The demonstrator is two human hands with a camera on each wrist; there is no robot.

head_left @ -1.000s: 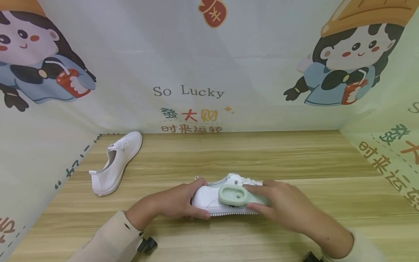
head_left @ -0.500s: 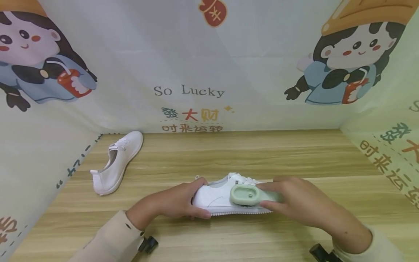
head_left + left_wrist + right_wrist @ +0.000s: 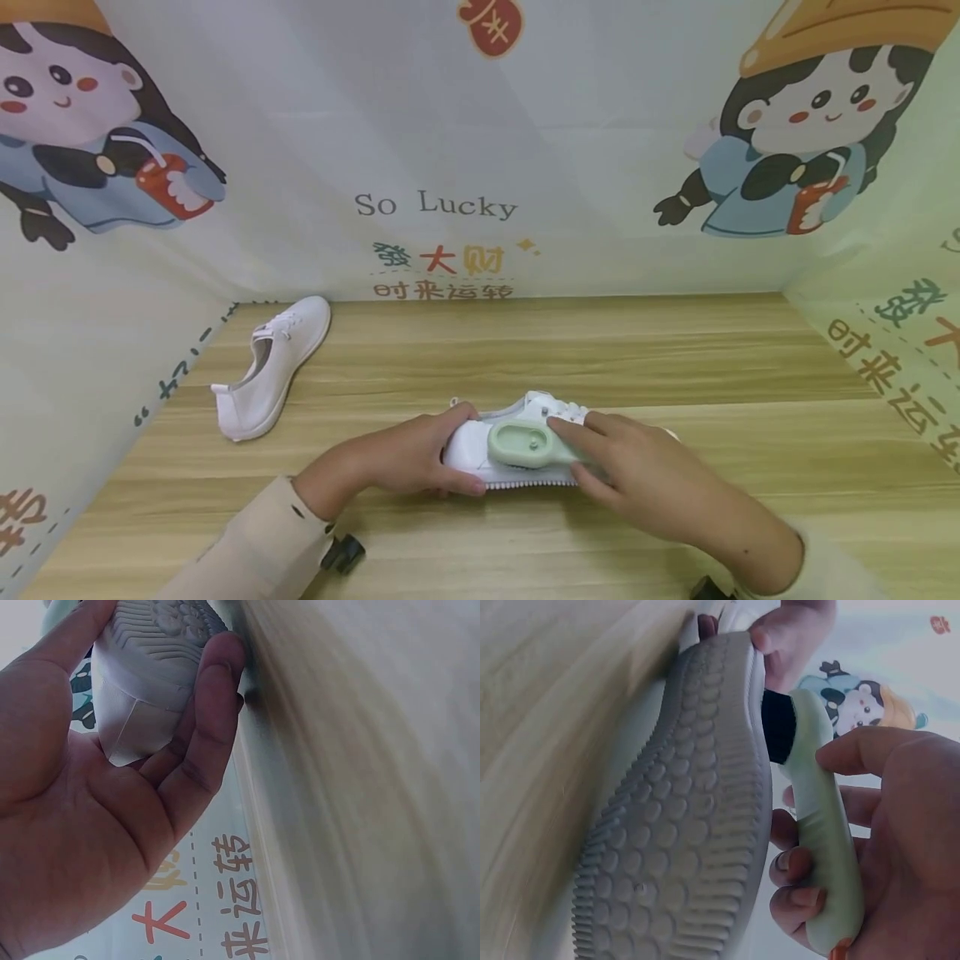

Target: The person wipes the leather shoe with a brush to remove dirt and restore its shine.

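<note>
Shoe (image 3: 467,450) sits tipped on its side over table (image 3: 480,554), sole facing near side, heel gripped by L hand (image 3: 408,458), prob. to brace it vs. green brush (image 3: 519,442), whose handle R hand (image 3: 645,468) grips w/ fingers curled, bristles facing upper.

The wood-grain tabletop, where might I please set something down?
Free: the rear stretch from the far white laced shoe to the printed right wall. Crowded: front centre, where the left hand grips the nearer white shoe, the right hand a green handled brush.
</note>
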